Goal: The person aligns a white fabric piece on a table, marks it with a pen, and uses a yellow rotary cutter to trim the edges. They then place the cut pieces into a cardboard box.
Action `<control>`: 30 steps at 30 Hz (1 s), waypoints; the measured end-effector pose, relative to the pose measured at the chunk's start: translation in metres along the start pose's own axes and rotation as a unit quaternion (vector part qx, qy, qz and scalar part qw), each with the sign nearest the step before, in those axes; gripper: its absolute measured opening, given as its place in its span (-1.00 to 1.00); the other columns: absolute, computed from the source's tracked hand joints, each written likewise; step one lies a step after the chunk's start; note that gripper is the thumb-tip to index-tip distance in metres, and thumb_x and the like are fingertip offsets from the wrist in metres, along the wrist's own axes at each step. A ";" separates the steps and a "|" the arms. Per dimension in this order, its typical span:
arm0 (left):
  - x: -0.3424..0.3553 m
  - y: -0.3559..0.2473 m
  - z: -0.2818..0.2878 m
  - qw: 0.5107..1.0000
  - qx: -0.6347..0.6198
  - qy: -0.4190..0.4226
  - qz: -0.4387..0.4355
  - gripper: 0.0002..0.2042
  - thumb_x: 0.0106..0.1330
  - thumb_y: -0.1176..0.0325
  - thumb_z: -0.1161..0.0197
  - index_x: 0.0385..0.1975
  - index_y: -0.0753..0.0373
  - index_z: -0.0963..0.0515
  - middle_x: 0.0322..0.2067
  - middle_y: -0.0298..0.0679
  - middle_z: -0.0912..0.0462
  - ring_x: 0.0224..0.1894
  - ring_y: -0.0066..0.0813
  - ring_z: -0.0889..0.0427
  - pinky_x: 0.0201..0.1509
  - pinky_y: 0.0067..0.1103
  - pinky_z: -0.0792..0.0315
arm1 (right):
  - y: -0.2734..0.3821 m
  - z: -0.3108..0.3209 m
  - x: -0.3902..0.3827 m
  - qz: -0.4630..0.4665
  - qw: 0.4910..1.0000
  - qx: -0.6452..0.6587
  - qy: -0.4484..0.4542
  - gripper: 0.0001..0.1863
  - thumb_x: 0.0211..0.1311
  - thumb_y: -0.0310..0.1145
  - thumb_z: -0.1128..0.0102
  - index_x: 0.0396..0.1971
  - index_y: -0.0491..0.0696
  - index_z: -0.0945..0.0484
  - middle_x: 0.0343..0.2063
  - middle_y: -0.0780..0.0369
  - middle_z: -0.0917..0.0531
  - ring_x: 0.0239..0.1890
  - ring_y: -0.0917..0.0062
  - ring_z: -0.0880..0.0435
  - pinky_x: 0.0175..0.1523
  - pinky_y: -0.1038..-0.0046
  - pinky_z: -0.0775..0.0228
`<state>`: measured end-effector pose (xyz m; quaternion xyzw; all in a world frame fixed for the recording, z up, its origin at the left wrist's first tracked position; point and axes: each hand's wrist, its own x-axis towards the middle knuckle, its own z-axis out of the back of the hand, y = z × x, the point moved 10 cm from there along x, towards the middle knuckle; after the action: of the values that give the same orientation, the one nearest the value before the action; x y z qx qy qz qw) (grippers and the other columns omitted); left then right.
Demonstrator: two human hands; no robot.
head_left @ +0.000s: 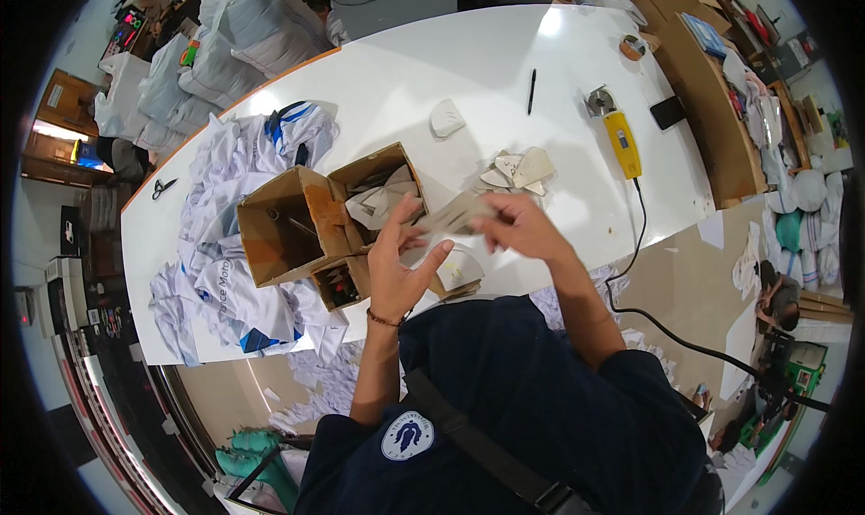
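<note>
In front of my chest, my right hand (530, 230) pinches a greyish-beige flat piece (458, 212), blurred by motion. My left hand (403, 261) has its fingers and thumb spread around the piece's left end; whether it touches is unclear. Just left of that hand stands a brown cardboard box (297, 210) with compartments. Cut card-like pieces (382, 200) fill its right compartment, while the small near one holds dark items (340, 285). Below the held piece lies a stack of curved pieces (459, 270), partly hidden by my left hand. Farther right is a loose pile of similar pieces (518, 169).
White fabric (221, 209) is heaped left of the box, near scissors (162, 189). On the white table (468, 64) lie a single cut piece (446, 118), a black pen (532, 91), a yellow corded cutter (620, 141), a phone (668, 113) and a tape roll (632, 47).
</note>
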<state>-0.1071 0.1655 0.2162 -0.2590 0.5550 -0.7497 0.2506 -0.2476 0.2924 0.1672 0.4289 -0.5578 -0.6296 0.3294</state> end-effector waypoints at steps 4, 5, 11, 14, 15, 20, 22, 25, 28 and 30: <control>-0.007 0.033 0.007 0.994 -0.031 0.017 0.105 -0.70 0.23 0.51 -0.44 -0.02 0.35 -0.67 -0.10 -0.07 -0.71 -0.28 -0.44 -0.75 -0.29 -0.61 -0.59 | 0.002 0.004 0.014 0.061 0.996 0.048 -0.033 -0.70 0.36 -0.34 -0.31 0.04 -0.11 -0.64 -0.37 0.31 -0.68 -0.41 0.70 -0.65 -0.36 0.62 -0.48; -0.002 0.022 0.020 0.999 0.024 -0.006 0.042 -0.70 0.23 0.51 -0.43 -0.02 0.34 -0.67 -0.08 -0.05 -0.71 -0.29 -0.43 -0.76 -0.30 -0.61 -0.60 | -0.011 0.022 0.022 0.079 0.991 0.066 -0.086 -0.69 0.36 -0.33 -0.31 0.05 -0.08 -0.65 -0.32 0.30 -0.69 -0.38 0.68 -0.66 -0.33 0.61 -0.50; 0.015 -0.016 0.056 0.967 0.239 -0.085 -0.032 -0.64 0.27 0.47 -0.37 0.09 0.29 -0.61 0.10 0.07 -0.63 -0.25 -0.32 -0.77 -0.31 -0.53 -0.64 | -0.088 0.115 0.013 0.023 0.827 -0.491 -0.273 -0.29 -0.01 -0.56 -0.29 0.25 0.08 -0.47 0.23 0.14 -0.53 0.31 0.22 -0.43 0.33 0.18 -0.35; 0.012 0.000 0.050 0.978 0.200 -0.048 -0.025 -0.61 0.26 0.45 -0.39 0.10 0.28 -0.59 0.09 0.00 -0.64 -0.25 -0.35 -0.76 -0.30 -0.54 -0.63 | -0.139 0.125 0.009 -0.046 0.825 -0.514 -0.231 -0.23 -0.04 -0.61 -0.20 0.30 0.12 -0.40 0.33 0.20 -0.42 0.42 0.14 -0.26 0.44 0.10 -0.18; 0.011 -0.001 0.048 0.981 0.191 -0.038 -0.022 -0.63 0.26 0.45 -0.40 0.08 0.28 -0.61 0.06 -0.02 -0.66 -0.26 -0.36 -0.76 -0.31 -0.55 -0.63 | -0.134 0.127 0.006 0.002 0.834 -0.495 -0.242 -0.35 0.04 -0.62 -0.16 0.23 0.05 -0.48 0.25 0.17 -0.52 0.36 0.10 -0.36 0.39 0.12 -0.28; -0.001 -0.006 0.032 0.985 0.166 0.000 -0.037 -0.71 0.24 0.44 -0.42 -0.04 0.28 -0.67 -0.14 -0.12 -0.74 -0.28 -0.40 -0.76 -0.32 -0.61 -0.60 | -0.102 0.146 -0.017 0.142 0.796 -0.470 -0.354 -0.63 0.28 -0.59 -0.13 0.08 -0.11 -0.58 -0.10 0.13 -0.72 -0.05 0.12 -0.66 0.03 0.26 -0.55; -0.005 -0.002 0.025 0.988 0.148 0.013 -0.028 -0.72 0.24 0.43 -0.43 -0.06 0.29 -0.68 -0.19 -0.14 -0.75 -0.28 -0.43 -0.76 -0.31 -0.62 -0.60 | -0.088 0.163 -0.032 0.120 0.829 -0.350 -0.420 -0.71 0.37 -0.53 -0.13 0.06 -0.18 -0.58 -0.19 0.15 -0.75 -0.26 0.27 -0.71 -0.18 0.37 -0.59; -0.008 0.005 0.012 0.995 0.094 0.031 -0.014 -0.71 0.24 0.43 -0.44 -0.04 0.30 -0.68 -0.21 -0.14 -0.76 -0.29 -0.46 -0.75 -0.28 -0.62 -0.60 | -0.073 0.162 -0.039 0.082 0.902 -0.001 -0.423 -0.67 0.46 -0.36 -0.19 0.07 -0.27 -0.53 -0.26 0.22 -0.73 -0.50 0.71 -0.56 -0.52 0.62 -0.43; -0.009 0.016 -0.007 0.997 0.042 0.060 0.016 -0.68 0.25 0.40 -0.44 -0.01 0.31 -0.66 -0.21 -0.11 -0.77 -0.28 -0.49 -0.75 -0.25 -0.62 -0.61 | -0.055 0.137 -0.038 0.089 0.939 0.073 -0.325 -0.65 0.45 -0.37 -0.19 0.11 -0.23 -0.47 -0.28 0.21 -0.74 -0.50 0.67 -0.59 -0.50 0.59 -0.46; -0.009 0.018 -0.021 0.996 0.020 0.078 0.033 -0.66 0.25 0.38 -0.45 0.01 0.32 -0.65 -0.20 -0.10 -0.77 -0.29 -0.51 -0.75 -0.25 -0.61 -0.61 | -0.038 0.109 -0.037 0.084 0.952 0.113 -0.271 -0.68 0.45 -0.36 -0.20 0.07 -0.21 -0.46 -0.30 0.20 -0.74 -0.49 0.65 -0.61 -0.49 0.58 -0.49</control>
<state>-0.1123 0.1814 0.1922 -0.1761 0.5658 -0.7701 0.2363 -0.3291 0.3774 0.1374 0.2282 -0.7273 -0.6252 0.1672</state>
